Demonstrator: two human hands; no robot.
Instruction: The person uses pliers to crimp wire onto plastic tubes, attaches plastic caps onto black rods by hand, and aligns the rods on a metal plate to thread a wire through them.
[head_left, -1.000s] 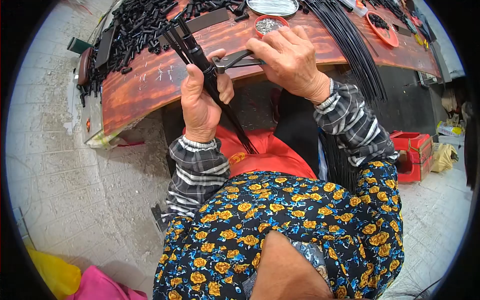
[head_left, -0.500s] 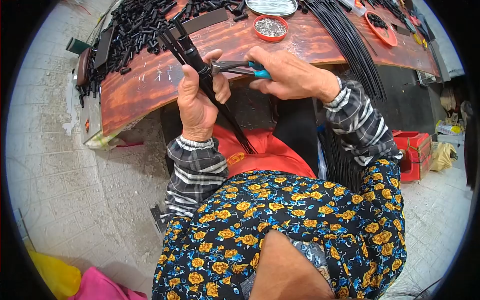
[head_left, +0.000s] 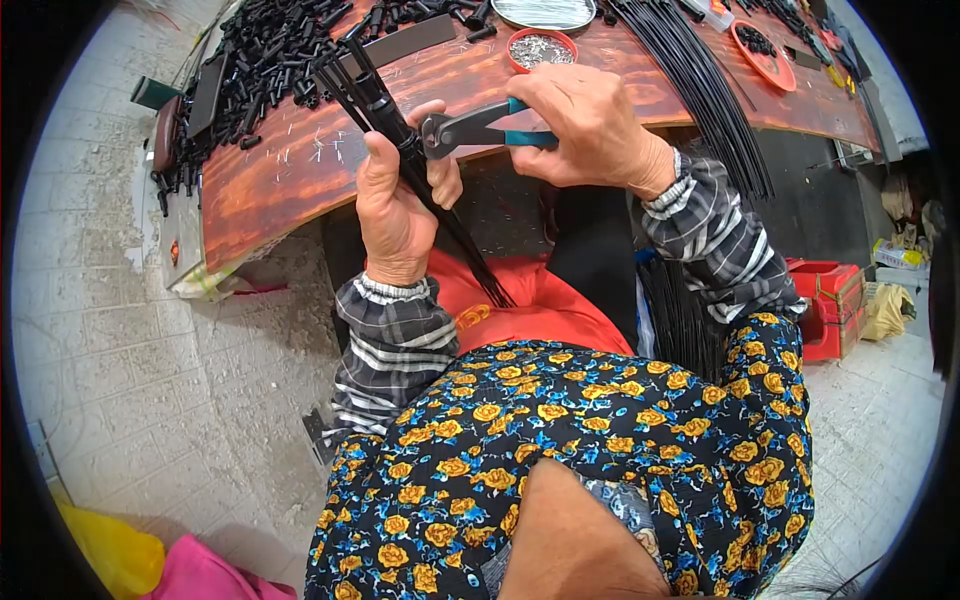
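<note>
Gripping pliers (head_left: 470,130) | right hand (head_left: 590,125); jaws beyond fingers, against black bundle (head_left: 408,140)

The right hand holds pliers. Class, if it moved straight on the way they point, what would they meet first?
Probably the bundle of black rods held in the left hand, just ahead of the pliers in the right hand. Depth is unclear, so fingers could come first.

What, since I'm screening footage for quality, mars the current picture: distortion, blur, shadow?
Head view: strong wide-angle distortion bows the table, with black corners around the scene; the pincers, left hand and right hand look fairly sharp; the space beneath the table is dark; the floor is pale and bright; individual rods in the black bundle partly merge.
</note>
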